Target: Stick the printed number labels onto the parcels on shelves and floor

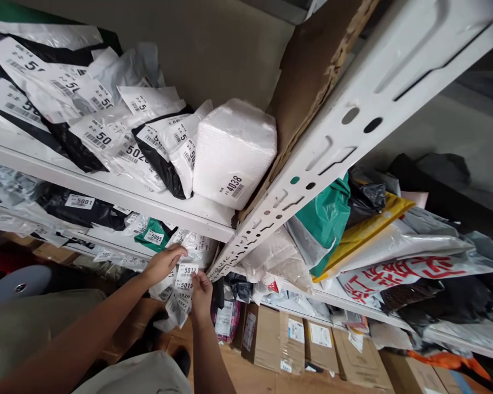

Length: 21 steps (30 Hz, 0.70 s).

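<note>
A strip of white printed labels, with numbers such as 5012 and 5019, hangs down in front of the lower shelf. My right hand pinches its right edge near the top. My left hand is just left of the strip, fingers bent and closed by the white parcels at the shelf front; what they grip, if anything, is hidden. Close to my left hand lies a green parcel labelled 5005. Further left is a black parcel labelled 5001.
Above my hands, a shelf bears labelled bags and a white wrapped box marked 4038. A white perforated post slants across the right. Beyond it are stacked bags, including a green bag. Cardboard boxes stand on the floor.
</note>
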### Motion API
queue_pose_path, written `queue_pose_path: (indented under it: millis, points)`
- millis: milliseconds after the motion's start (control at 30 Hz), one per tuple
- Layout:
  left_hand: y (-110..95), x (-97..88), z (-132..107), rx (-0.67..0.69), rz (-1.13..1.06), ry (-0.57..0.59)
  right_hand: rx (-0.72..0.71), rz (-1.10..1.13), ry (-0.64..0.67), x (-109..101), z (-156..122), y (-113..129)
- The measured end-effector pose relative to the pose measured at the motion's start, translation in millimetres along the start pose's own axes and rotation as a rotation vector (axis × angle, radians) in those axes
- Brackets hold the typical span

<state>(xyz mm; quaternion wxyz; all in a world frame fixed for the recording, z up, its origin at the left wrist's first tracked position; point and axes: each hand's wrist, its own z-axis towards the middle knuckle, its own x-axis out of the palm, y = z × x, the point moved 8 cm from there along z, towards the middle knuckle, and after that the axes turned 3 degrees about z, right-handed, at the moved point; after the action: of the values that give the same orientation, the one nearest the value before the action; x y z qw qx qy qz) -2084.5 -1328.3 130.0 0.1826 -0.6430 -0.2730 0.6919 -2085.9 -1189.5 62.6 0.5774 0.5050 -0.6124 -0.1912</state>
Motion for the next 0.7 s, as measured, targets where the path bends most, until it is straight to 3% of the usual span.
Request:
queue_pose_path:
  millis: [233, 400, 600, 700]
  points:
    - [-2.0, -7.1, -1.0, -0.018, -0.107, 0.009, -0.036, -0.062, -0.010, 1.3, 8.5, -6.6]
    - [-2.4, -11.1, 1.2, -0.025, -0.124, 0.051, -0.105, -0.126, -0.099, 7.6, 19.1, -13.5]
    - [2.7, -10.6, 1.1, -0.139, -0.042, -0.053, -0.145, -0.180, -0.224, 5.8, 35.3, -16.2]
    - [4.9, -8.5, 0.1, -0.216, -0.025, -0.119, -0.125, -0.193, -0.209, 5.5, 38.3, -15.3]
